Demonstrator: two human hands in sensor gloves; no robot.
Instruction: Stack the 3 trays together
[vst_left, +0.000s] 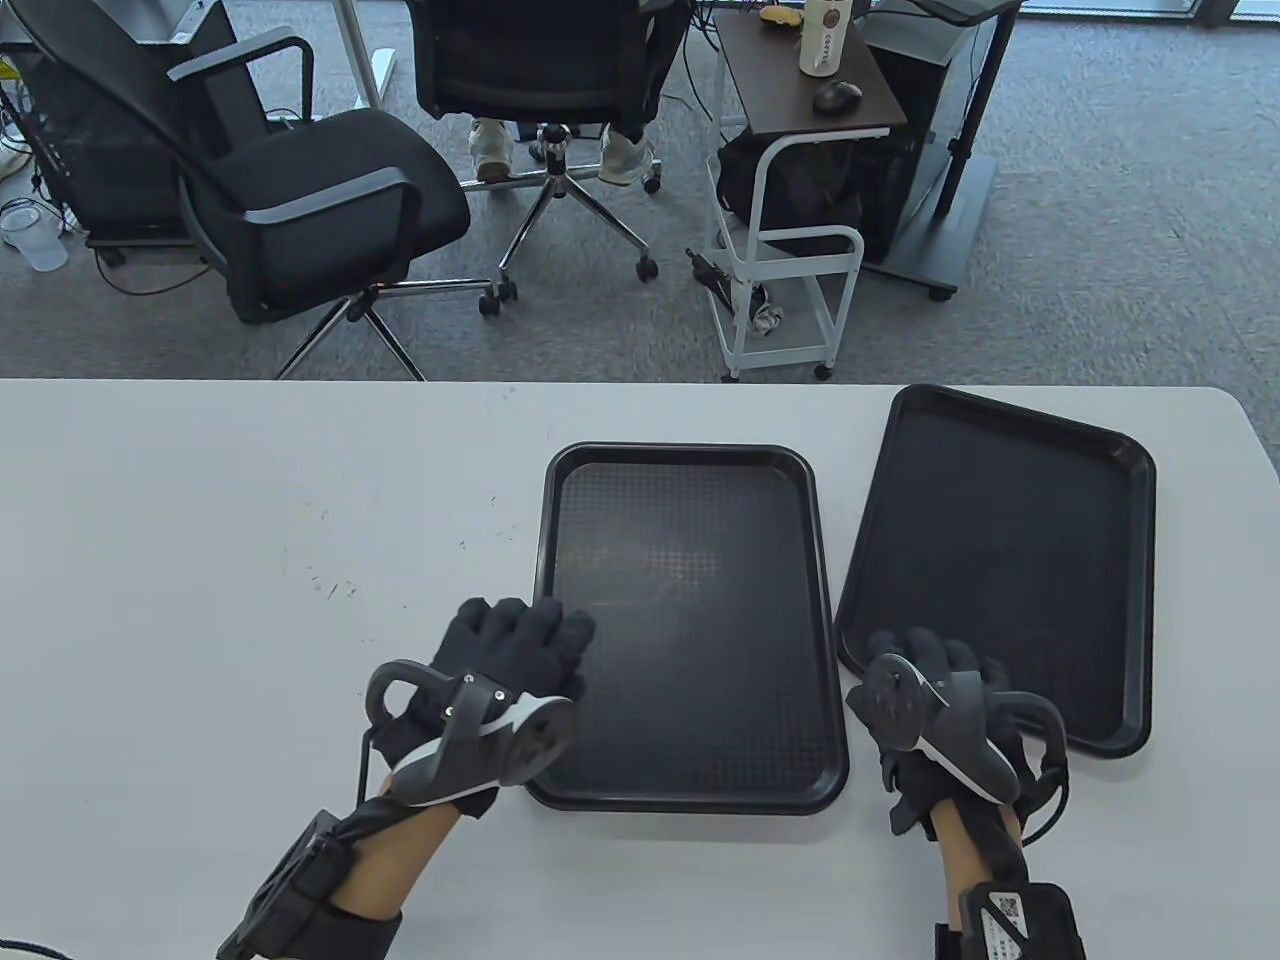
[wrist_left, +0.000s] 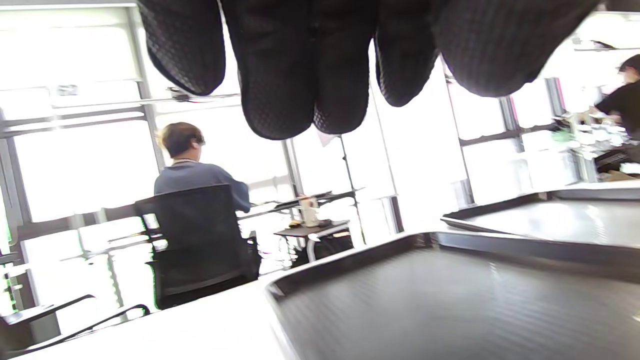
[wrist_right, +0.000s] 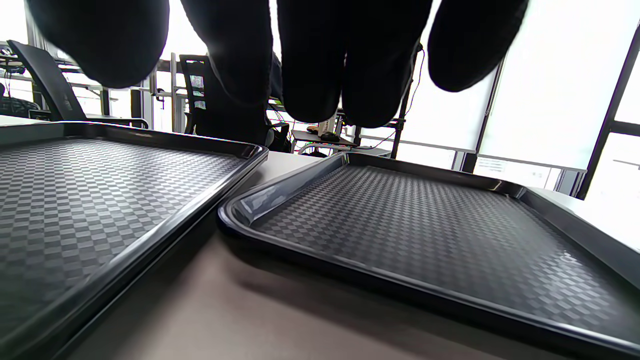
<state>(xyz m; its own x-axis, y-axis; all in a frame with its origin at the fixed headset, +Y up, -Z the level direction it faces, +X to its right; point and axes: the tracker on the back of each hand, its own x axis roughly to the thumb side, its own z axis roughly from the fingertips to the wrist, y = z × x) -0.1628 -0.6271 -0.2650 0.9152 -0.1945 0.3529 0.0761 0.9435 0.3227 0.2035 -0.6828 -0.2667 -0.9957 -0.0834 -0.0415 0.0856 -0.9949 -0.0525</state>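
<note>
Two black trays lie side by side on the bench (vst_left: 250, 520), left hand (vst_left: 500, 670) over the centre tray's (vst_left: 690, 620) near-left rim, right hand (vst_left: 930, 700) at the tilted right tray's (vst_left: 1000, 560) near corner, fingers hanging loose, gripping nothing, probably positioned to lift; third tray possibly nested underneath.

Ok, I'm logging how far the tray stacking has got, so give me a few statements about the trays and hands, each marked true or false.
1. Two tray footprints show on the table. True.
2. The right tray lies square with the centre tray. False: it is turned at an angle.
3. The left hand is at the centre tray's left rim. True.
4. The right hand carries a tray in the air. False: it is at the right tray's near corner, and that tray lies on the table.
5. A mug stands in the centre tray. False: nothing lies in it.
</note>
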